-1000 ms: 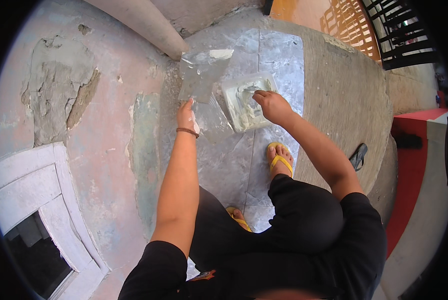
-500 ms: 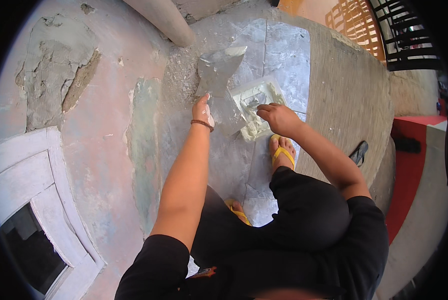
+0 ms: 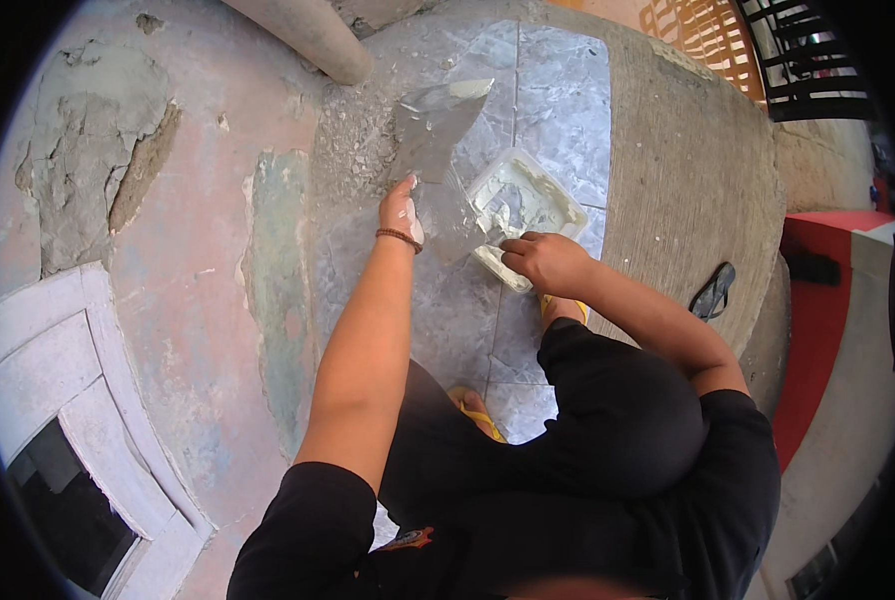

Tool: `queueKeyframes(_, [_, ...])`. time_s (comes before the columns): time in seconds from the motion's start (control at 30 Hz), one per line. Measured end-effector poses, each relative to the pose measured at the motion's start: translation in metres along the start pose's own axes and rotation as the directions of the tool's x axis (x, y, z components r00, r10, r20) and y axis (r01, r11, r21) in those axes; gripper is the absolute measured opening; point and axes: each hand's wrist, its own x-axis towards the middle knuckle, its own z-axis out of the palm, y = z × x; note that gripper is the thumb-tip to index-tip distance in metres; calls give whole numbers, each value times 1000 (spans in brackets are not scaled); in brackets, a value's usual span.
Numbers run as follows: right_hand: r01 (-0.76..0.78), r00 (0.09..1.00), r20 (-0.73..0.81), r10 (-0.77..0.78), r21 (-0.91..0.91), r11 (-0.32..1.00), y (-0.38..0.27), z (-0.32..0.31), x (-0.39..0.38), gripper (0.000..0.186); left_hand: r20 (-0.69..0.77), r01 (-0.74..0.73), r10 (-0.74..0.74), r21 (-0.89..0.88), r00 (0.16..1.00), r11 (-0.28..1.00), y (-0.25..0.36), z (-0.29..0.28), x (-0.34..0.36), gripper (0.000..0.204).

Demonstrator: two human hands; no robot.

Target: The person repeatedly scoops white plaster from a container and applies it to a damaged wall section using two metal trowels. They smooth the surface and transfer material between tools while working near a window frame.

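Observation:
My left hand (image 3: 399, 208), closed and smeared with white putty, grips a flat grey metal plate (image 3: 433, 135). White putty lies along the plate's far edge. Just right of it, a white plastic tub (image 3: 556, 192) sits on the tiles, with pale putty (image 3: 503, 218) in it and along its walls. My right hand (image 3: 551, 262) is closed over the tub's near side, fingers pinched on a small putty-coated scraper. Its handle is hidden in the fingers, and its blade is hard to separate from the putty.
On my left rises a peeling wall (image 3: 193, 240) with a grey patch (image 3: 93, 130) and a white window frame (image 3: 98, 340). A pipe (image 3: 313, 40) comes down beside loose rubble (image 3: 353, 140). A dark flip-flop (image 3: 713, 291) lies on the concrete strip (image 3: 683, 170) at right.
The tub has turned, and its far inner part shows less putty. My right hand has moved slightly nearer and left with the scraper. My left hand still holds the plate.

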Motion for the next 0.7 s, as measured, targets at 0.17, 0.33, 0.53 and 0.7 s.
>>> queueKeyframes(0.17, [-2, 983, -182, 20, 97, 995, 20, -14, 0, 19, 34, 20, -20, 7, 999, 1000, 1, 14, -14, 30])
queueKeyframes(0.33, [-48, 999, 6, 48, 68, 996, 6, -16, -31, 23, 132, -171, 144, 220, 981, 960, 14, 22, -23, 23])
queueKeyframes(0.53, [-171, 927, -331, 178, 51, 984, 30, -27, -26, 24, 336, -281, 157, 363, 929, 889, 39, 33, -28, 22])
queueKeyframes(0.7, [-296, 950, -102, 296, 7, 955, 19, -19, -21, 28, 412, -391, 196, 467, 890, 793, 31, 40, -44, 33])
